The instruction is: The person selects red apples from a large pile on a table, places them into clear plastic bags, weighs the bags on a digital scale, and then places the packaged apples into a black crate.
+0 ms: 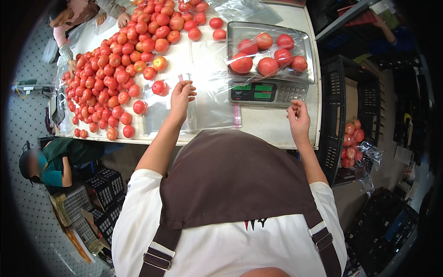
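My left hand (181, 97) hovers above flat clear plastic bags (211, 105), fingers loosely bent and nothing visible in it. Just left of it lies a single tomato (159, 88), at the edge of a large heap of red tomatoes (114, 69). My right hand (299, 117) is at the near right edge of a digital scale (292, 92), below its keypad. Its fingers are curled loosely and I see nothing held. On the scale's metal pan (235, 31), several tomatoes (268, 66) lie under clear plastic, apparently in a bag.
Right of the white table (263, 121), a black plastic crate (328, 121) holds bagged tomatoes (351, 145). Across the heap, a co-worker's hands (124, 19) touch tomatoes. Another person (59, 166) is at lower left, near stacked crates (104, 187). More plastic bags (238, 12) lie at the far side.
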`<state>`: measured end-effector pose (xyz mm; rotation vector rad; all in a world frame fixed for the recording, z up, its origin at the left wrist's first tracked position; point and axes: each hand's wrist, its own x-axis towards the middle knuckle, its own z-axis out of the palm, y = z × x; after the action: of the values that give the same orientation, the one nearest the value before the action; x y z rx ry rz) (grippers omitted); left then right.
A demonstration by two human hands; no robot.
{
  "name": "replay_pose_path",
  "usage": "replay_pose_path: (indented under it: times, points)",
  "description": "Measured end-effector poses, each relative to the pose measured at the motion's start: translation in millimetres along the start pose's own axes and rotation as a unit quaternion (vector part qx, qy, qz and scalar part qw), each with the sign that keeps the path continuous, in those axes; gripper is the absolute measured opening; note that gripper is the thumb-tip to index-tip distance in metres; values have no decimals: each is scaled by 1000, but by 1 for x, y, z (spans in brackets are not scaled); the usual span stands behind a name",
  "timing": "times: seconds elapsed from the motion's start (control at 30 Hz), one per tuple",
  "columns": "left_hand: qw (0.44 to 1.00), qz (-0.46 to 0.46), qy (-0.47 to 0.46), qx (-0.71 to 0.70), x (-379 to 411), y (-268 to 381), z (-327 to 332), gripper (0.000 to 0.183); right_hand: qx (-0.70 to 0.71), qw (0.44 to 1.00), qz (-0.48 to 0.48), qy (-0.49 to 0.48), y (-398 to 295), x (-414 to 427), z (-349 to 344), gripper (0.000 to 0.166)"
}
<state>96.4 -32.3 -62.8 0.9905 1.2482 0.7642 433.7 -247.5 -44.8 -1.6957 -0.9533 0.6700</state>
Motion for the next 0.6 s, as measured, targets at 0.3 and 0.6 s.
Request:
replay_pose_path:
  times: [0.3,0.6]
  points:
    - [996,-83,20,-23,8,5,24,36,-114,991,-67,6,-8,-9,7,55]
    - [980,12,-199,-17,43,65,109,14,-334,879,-336,-51,-81,95,89,115]
